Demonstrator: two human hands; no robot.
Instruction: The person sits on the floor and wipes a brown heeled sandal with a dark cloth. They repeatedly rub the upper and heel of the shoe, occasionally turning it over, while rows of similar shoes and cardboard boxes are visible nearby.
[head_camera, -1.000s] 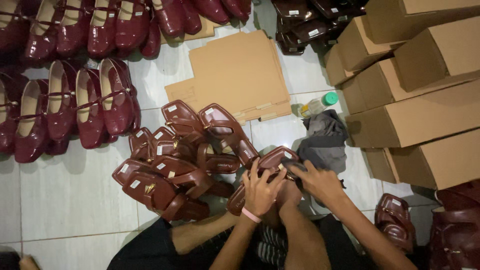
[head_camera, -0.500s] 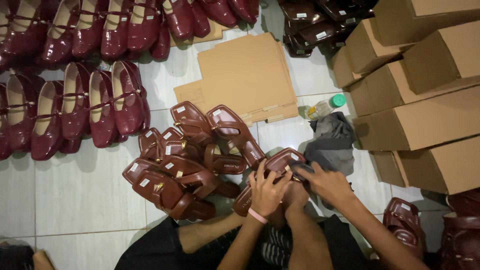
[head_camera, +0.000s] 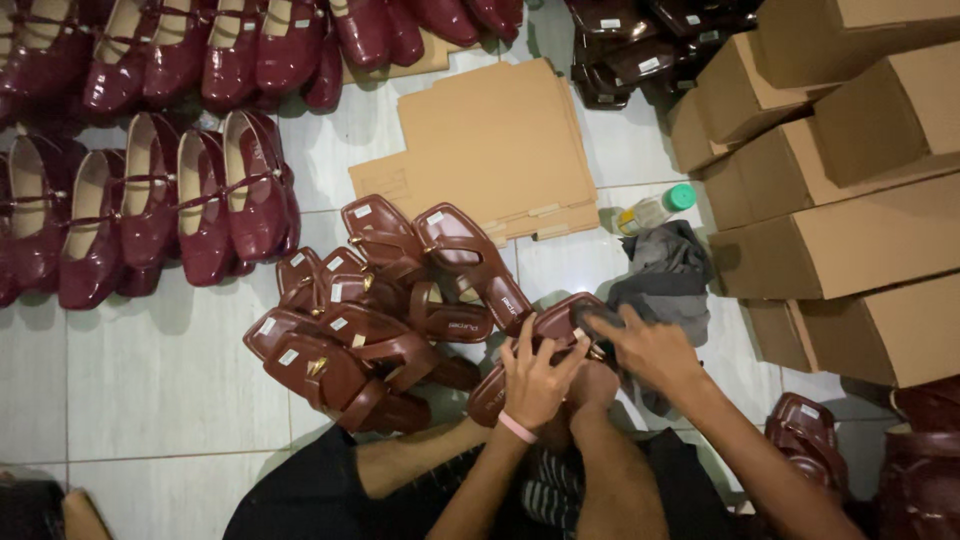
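Both my hands work on one dark red sandal (head_camera: 560, 325) held over my knee. My left hand (head_camera: 535, 375), with a pink band at the wrist, grips its sole from below. My right hand (head_camera: 650, 345) pinches the sandal's strap end near the buckle. Just left of it lies a pile of several matching dark red sandals (head_camera: 375, 310) on the white tiled floor, some with small white stickers on the insoles.
Rows of glossy red strap shoes (head_camera: 150, 200) fill the left and top. Flattened cardboard sheets (head_camera: 490, 150) lie ahead. Stacked brown boxes (head_camera: 840, 170) stand right. A grey cloth (head_camera: 665, 270) and a green-capped bottle (head_camera: 655, 210) sit beside them. More sandals (head_camera: 805, 440) rest at lower right.
The view has shifted slightly, so everything sits a little lower and to the right in frame. My hands stay on the same sandal with fingers adjusting at the strap.
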